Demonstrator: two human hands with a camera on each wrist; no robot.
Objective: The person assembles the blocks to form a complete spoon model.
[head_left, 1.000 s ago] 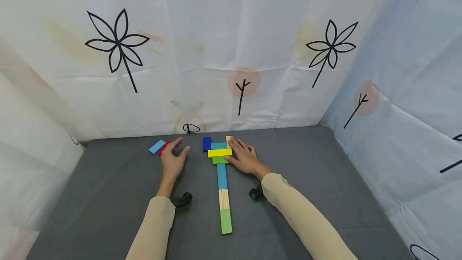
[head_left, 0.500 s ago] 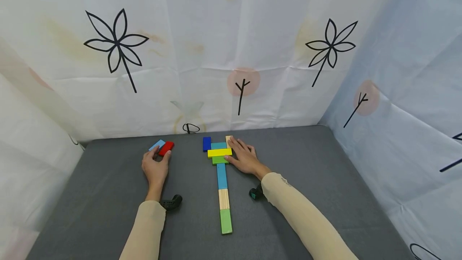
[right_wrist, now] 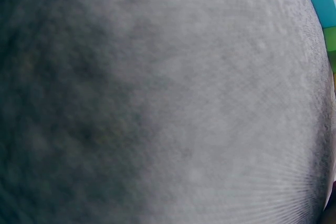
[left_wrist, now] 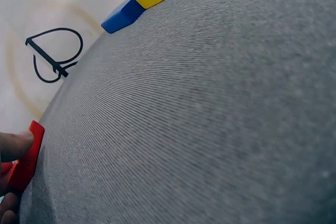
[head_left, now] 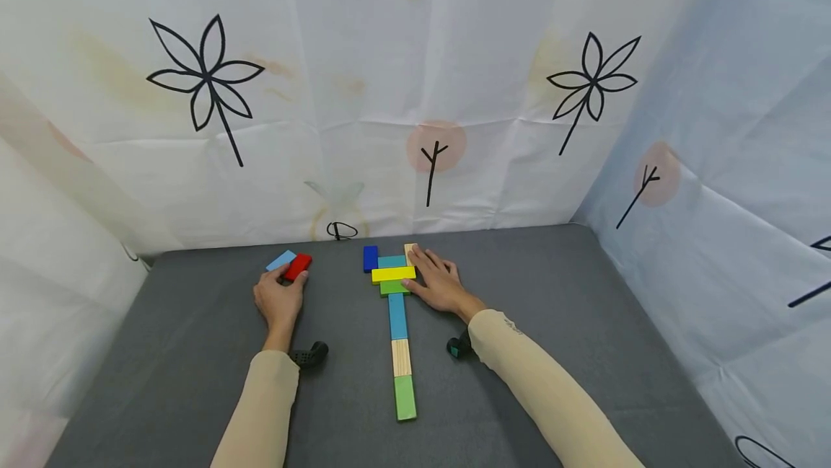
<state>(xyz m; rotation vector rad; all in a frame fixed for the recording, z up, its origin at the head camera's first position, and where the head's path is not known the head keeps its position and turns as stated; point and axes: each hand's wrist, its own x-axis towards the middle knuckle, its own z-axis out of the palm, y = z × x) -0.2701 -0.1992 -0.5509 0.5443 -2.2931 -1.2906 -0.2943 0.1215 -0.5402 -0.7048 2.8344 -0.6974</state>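
In the head view my left hand pinches a red block at the left of the table. The left wrist view shows the thumb on the face of this red block, with other fingertips below it. Partly hidden by the hand, a light blue block lies beside the red one. My right hand rests with extended fingers over a plain wood block. Its thumb touches the green block under the yellow block. The right wrist view barely catches this hand.
Dark blue and teal blocks adjoin the yellow one. A column of blue, wood and light green blocks runs toward me. A white patterned cloth stands behind the grey table.
My left hand has moved left and toward me, then closed its fingers on the red block, which now shows more fully. My right hand has stayed in place.
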